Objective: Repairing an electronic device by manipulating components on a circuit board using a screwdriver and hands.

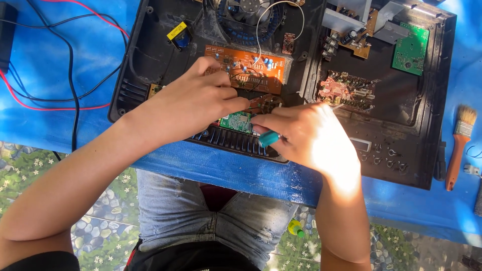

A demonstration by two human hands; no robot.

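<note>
Basically both hands were over the front edge of the opened black device casing (150, 55), which lay on the blue table cover (226, 170). Left hand (193, 103) had its fingers curled in narrow, fingertips pinching a small brown circuit board (264, 103) just above a small green board (236, 120). Right hand (314, 133) was closed around a teal-handled tool (268, 139); only the handle end showed between thumb and fingers, tip hidden, so I couldn't tell what kind of tool it was. Its fingertips met the same brown board from the other side.

An orange circuit board (246, 65) sat just behind the left hand, inside the casing. A second black casing half (401, 125) lay beside it on the right, carrying a pinkish board (346, 90) and a green board (410, 50) near its far corner. Red and black wires (70, 75) ran over the cover at the left. A paintbrush with an orange handle (459, 143) lay at the right edge, well apart from both hands.
</note>
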